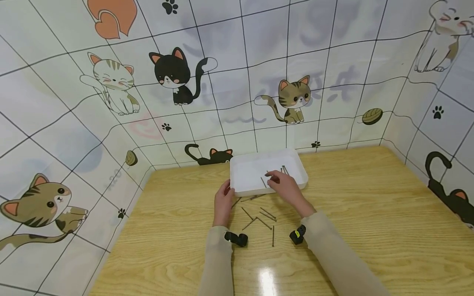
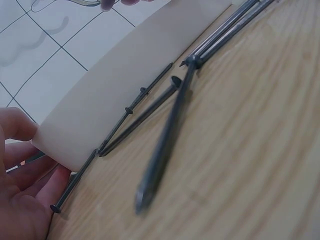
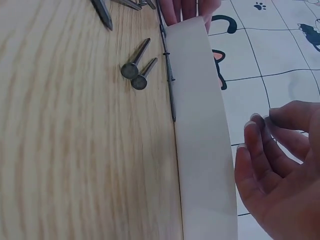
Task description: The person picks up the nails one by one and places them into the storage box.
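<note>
A shallow white tray [image 1: 246, 168] sits on the table with a few nails [image 1: 284, 169] inside it. My left hand [image 1: 223, 205] holds the tray's near left corner, thumb at the rim and fingers along the side. In the left wrist view a nail [image 2: 75, 181] lies right by those fingers. Over the tray's near right part hovers my right hand [image 1: 286, 188], its fingers loosely bent. The right wrist view shows nothing between the right fingertips [image 3: 253, 131]. Several loose nails [image 1: 273, 236] lie on the table in front of the tray, some against its near wall.
The wooden table [image 1: 166, 246] meets a wall covering [image 1: 237, 90] with a grid and cartoon cats, close behind the tray. Similar covering rises at both sides. Small black wrist cameras [image 1: 237, 239] are strapped to both wrists.
</note>
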A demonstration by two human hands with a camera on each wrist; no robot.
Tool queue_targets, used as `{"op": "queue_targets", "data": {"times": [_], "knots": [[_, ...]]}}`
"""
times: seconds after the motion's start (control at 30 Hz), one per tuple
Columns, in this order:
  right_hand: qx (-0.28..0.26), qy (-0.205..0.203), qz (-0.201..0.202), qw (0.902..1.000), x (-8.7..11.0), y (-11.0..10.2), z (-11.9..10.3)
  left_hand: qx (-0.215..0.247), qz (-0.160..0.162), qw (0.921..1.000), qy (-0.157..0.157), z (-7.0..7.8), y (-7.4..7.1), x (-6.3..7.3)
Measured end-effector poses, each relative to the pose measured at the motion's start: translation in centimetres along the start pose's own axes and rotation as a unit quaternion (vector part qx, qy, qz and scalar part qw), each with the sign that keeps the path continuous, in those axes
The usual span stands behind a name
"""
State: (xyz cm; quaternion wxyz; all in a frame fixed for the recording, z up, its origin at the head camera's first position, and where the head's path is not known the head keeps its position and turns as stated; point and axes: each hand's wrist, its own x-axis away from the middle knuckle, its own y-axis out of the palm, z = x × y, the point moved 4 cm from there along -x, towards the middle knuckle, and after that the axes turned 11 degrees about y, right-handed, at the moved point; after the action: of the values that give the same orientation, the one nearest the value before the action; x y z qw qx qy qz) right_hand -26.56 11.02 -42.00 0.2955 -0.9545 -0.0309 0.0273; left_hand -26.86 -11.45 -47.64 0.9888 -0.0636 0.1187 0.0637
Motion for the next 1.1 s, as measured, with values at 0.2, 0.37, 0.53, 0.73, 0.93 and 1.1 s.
{"op": "queue_targets", "data": {"times": [0.2,0.37,0.53,0.73,0.93,1.1], "knots": [[0.014,0.002,-0.037,0.9992,0.8,0.2,0.0,-0.005,0.003,1.0,-0.001,0.0,0.0,0.0],[0.025,0.009,-0.075,0.9968,1.3,0.5,0.1,0.001,-0.002,1.0,-0.009,0.2,-0.1,0.0],[0.026,0.014,-0.102,0.9943,2.1,0.8,0.1,0.014,-0.011,0.9998,-0.012,0.9,-0.1,0.1],[0.025,0.007,-0.129,0.9913,2.7,1.5,0.5,0.002,-0.008,1.0,-0.004,1.8,0.0,0.5],[0.018,0.002,-0.133,0.9909,3.0,2.1,0.5,0.003,0.006,1.0,-0.004,0.1,-0.1,0.1],[-0.007,0.004,-0.144,0.9895,3.4,2.2,0.6,0.002,0.007,1.0,-0.001,0.1,-0.1,0.1]]}}
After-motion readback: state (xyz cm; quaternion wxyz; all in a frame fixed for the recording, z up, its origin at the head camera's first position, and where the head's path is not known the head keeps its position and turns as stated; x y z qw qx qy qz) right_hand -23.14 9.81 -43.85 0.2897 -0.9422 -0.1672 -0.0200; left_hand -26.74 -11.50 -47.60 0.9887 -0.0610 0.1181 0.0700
